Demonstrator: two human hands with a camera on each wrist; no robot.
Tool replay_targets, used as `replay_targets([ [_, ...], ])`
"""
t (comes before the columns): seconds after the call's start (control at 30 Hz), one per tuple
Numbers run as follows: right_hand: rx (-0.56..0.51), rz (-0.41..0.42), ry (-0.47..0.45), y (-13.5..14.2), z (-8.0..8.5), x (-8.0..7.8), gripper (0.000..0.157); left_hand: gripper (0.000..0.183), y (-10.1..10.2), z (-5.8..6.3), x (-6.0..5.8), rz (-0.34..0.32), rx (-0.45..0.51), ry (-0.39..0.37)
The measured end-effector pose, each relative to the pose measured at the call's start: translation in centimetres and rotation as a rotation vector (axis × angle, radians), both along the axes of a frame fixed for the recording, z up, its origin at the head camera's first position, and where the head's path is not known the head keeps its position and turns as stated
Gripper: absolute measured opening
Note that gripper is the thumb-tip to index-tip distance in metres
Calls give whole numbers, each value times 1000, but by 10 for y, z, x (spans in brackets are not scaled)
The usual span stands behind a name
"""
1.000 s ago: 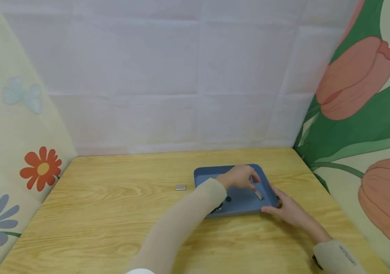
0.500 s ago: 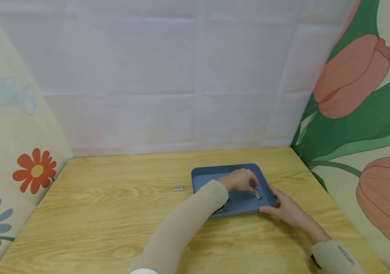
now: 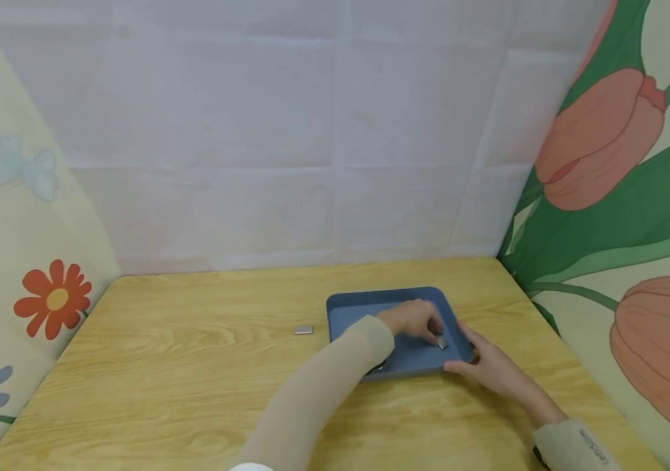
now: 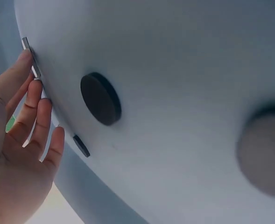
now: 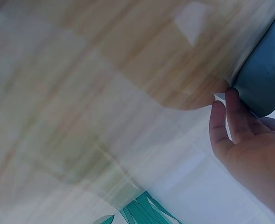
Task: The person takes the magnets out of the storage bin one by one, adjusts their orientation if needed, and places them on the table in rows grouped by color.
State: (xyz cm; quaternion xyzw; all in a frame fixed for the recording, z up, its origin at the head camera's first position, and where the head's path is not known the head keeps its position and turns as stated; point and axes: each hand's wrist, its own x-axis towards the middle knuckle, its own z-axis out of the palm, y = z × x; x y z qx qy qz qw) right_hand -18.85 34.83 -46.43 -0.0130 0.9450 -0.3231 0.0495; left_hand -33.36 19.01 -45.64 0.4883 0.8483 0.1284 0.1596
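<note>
My left hand (image 3: pixel 416 319) reaches into a shallow blue tray (image 3: pixel 382 296). Thumb and fingertips pinch a small, flat, silver rectangular piece (image 3: pixel 441 343) near the tray's right side. That same silver piece (image 4: pixel 31 56) appears edge-on at the thumb tip in the left wrist view. Round black discs, one (image 4: pixel 101 99) near the fingers and a blurred one (image 4: pixel 264 151) closer to the camera, lie on the tray floor. My right hand (image 3: pixel 491 366) grips the tray's front right corner, thumb at the front and fingers along the right side.
Left of the tray, another small silver rectangular piece (image 3: pixel 303 330) lies on the wood-grain table (image 3: pixel 193 373). White cloth (image 3: pixel 223 144) hangs behind the table. Flower-printed panels (image 3: pixel 606 216) stand on both sides. My left forearm hides the tray's front left part.
My left hand has lowered toward the silver piece in the tray, and its fingers now cover more of it. My right hand keeps its hold on the tray corner. The head view has shifted slightly.
</note>
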Motion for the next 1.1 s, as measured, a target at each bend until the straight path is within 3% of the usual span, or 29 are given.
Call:
replay_targets([
  [0.37, 4, -6, -27, 2, 2, 1, 100, 17, 5, 0, 5, 8, -75, 105],
  [0.47, 2, 1, -24, 1, 2, 1, 100, 17, 4, 0, 5, 19, -84, 103],
  [0.63, 1, 5, -27, 1, 1, 0, 101, 12, 1, -1, 3, 19, -42, 71],
  [0.87, 18, -4, -27, -1, 2, -1, 102, 10, -7, 11, 1, 5, 22, 120],
  [1.1, 11, 2, -22, 0, 2, 0, 101, 7, -11, 15, -5, 32, 97, 78],
])
